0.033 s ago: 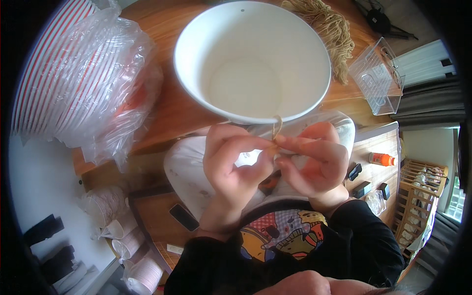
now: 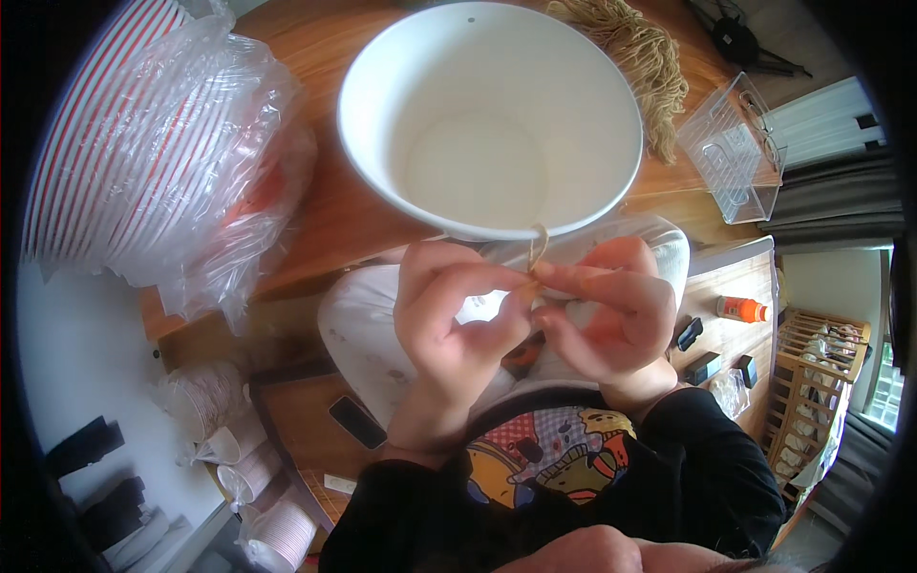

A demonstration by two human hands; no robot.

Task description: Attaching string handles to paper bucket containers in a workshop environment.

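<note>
A large white paper bucket [image 2: 573, 115] stands on the wooden table with its mouth toward me. At its near rim a thin tan string [image 2: 538, 246] makes a loop; whether it passes through a hole in the wall is too small to tell. My left hand [image 2: 457, 298] pinches the string just below the rim, thumb against fingers. Close beside it, my right hand [image 2: 616, 304] also pinches the string, its fingertips almost touching the left's. The lower part of the string is hidden by the fingers.
A bundle of tan strings [image 2: 659, 81] lies behind the bucket at right, near a clear plastic tray [image 2: 731, 153]. Stacked buckets in clear plastic wrap [image 2: 181, 143] fill the far left. A phone [image 2: 357, 422] lies left of my legs; an orange bottle [image 2: 741, 308] lies at right.
</note>
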